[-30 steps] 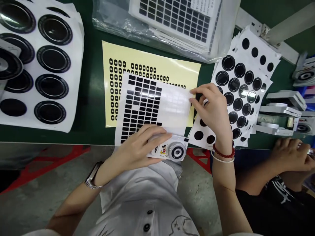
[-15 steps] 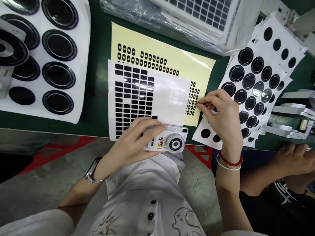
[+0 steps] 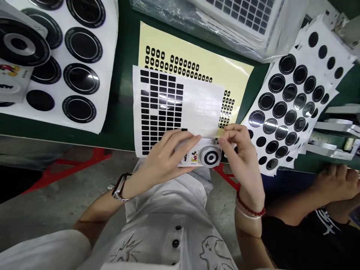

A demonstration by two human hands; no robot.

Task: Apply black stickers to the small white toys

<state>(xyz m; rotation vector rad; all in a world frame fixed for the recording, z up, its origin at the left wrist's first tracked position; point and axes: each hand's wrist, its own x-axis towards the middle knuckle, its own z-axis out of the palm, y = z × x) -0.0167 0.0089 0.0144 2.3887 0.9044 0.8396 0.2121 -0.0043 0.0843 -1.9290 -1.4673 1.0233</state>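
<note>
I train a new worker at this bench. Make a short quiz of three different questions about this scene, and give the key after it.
1. True or false: the left hand holds a white Mickey Mouse camera.
2. What does the white sheet beside the camera carry? A) black rectangles B) red circles C) yellow stars
3. Fill in the word: the red bead bracelet is on the ___ wrist.

Key: 1 true; 2 A; 3 right.
</note>
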